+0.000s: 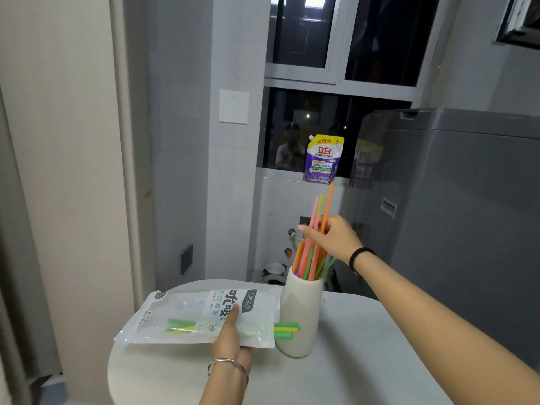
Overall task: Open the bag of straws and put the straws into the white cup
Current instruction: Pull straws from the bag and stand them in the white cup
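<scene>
Most straws (309, 258) already stand in the white cup (301, 314); the right hand (330, 238) fingers pinch several. A few (green, yellow) remain in the opened bag (181, 320), gripped by the left hand (230, 337) on the tabletop (365, 361).

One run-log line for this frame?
right hand: gripping straws in white cup | left hand: holding straw bag | green straws left in bag

Round white table (365, 361), ribbed white cup (301, 317) standing on it, straw bag (181, 314) just beside the cup.
</scene>
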`<state>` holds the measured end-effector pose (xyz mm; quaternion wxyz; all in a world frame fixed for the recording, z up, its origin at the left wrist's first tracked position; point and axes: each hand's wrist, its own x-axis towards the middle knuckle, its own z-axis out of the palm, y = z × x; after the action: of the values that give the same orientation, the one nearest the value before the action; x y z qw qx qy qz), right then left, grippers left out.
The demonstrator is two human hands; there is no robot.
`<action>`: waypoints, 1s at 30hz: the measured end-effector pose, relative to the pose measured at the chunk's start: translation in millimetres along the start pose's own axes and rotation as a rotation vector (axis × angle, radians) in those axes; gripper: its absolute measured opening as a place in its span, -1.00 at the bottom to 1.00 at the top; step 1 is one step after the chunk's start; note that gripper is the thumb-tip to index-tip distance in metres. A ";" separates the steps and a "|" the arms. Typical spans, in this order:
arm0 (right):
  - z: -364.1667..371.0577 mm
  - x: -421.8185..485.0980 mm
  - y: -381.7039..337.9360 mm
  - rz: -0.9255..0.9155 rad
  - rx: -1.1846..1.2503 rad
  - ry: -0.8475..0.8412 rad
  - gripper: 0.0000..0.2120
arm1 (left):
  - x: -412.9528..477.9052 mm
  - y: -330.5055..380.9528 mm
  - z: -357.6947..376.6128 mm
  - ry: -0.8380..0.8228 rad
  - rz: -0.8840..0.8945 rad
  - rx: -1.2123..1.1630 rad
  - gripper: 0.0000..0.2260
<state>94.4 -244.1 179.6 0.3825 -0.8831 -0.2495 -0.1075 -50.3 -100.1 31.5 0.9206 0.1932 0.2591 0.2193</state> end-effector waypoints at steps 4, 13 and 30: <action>-1.7 -0.2 1.2 -0.022 -0.012 -0.070 -0.44 | -0.2 0.0 0.2 0.002 0.007 -0.002 -0.57; -12.1 -5.9 -13.7 -0.185 0.147 0.166 -0.45 | 2.5 -0.8 -1.0 0.000 0.004 0.004 -0.57; 20.8 -35.9 17.1 -0.228 -0.354 -0.134 -0.32 | 0.3 -2.4 1.0 0.000 0.000 0.001 -0.58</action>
<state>72.7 -251.7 141.0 0.1891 -0.9077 -0.3500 -0.1333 -48.8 -102.2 31.0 0.9205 0.1936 0.2591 0.2193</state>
